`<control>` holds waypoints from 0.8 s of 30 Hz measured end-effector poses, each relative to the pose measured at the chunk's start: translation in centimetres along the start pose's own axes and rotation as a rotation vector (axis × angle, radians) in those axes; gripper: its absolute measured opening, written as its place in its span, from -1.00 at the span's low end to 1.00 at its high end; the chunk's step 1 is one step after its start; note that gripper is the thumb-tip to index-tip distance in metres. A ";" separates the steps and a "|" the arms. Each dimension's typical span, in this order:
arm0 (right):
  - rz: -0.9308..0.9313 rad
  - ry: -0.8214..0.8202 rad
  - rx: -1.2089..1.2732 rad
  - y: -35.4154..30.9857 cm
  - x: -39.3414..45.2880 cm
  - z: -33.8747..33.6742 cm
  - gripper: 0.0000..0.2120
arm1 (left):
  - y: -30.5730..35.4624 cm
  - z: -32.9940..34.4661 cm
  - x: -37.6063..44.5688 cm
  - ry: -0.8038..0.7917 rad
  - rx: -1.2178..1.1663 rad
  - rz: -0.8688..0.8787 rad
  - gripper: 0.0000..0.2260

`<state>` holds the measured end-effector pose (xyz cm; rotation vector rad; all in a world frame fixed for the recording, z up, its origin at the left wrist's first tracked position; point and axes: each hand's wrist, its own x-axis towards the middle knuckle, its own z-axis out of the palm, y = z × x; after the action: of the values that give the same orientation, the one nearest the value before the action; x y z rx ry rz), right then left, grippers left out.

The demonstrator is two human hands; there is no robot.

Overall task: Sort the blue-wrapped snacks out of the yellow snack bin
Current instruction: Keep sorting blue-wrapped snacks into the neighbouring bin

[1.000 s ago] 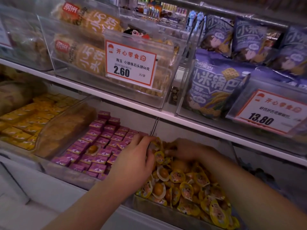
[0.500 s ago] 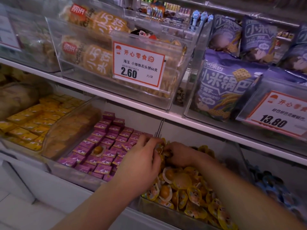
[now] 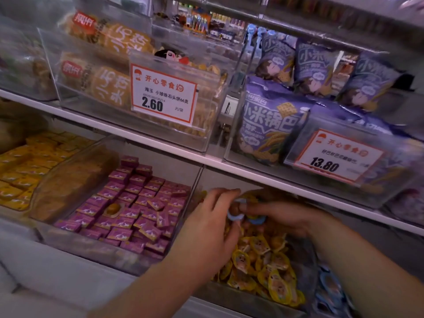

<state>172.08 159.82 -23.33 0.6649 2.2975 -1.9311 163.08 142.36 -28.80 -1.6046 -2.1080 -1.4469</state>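
Observation:
A clear bin point(image 3: 243, 297) on the lower shelf holds a heap of yellow-wrapped snacks point(image 3: 263, 267). Both my hands are over its back part. My left hand point(image 3: 211, 228) pinches a blue-wrapped snack point(image 3: 234, 213) with a brown ball inside, lifted just above the heap. My right hand point(image 3: 284, 218) reaches in from the right, its fingers curled over a second blue wrapper point(image 3: 257, 220) right beside the first. The fingertips of the two hands nearly meet.
A bin of purple square packets point(image 3: 137, 203) with one stray yellow snack point(image 3: 112, 208) stands to the left. Blue-wrapped snacks point(image 3: 330, 290) lie in the bin to the right. The white shelf edge point(image 3: 286, 180) with bins and price tags hangs close overhead.
Both hands were digging in the yellow heap at the bin's back. Blue wrappers now show between their fingers, raised a little above the pile. The camera has moved closer.

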 end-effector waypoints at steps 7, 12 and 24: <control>0.085 0.130 -0.543 1.0 -4.2 1.3 -0.83 | -1.1 2.7 0.0 -0.273 0.091 -0.060 -0.64; 0.031 0.123 -1.034 1.3 -5.5 -0.2 -0.79 | -1.4 1.8 0.2 -0.110 0.116 -0.099 -0.72; 0.138 0.189 -1.383 5.2 8.2 -5.4 -0.49 | -1.6 1.8 0.7 -0.059 -0.046 -0.320 -0.70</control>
<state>167.77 167.85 -29.68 0.7106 2.7739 0.0474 162.25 144.17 -30.28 -1.3863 -2.4734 -1.5633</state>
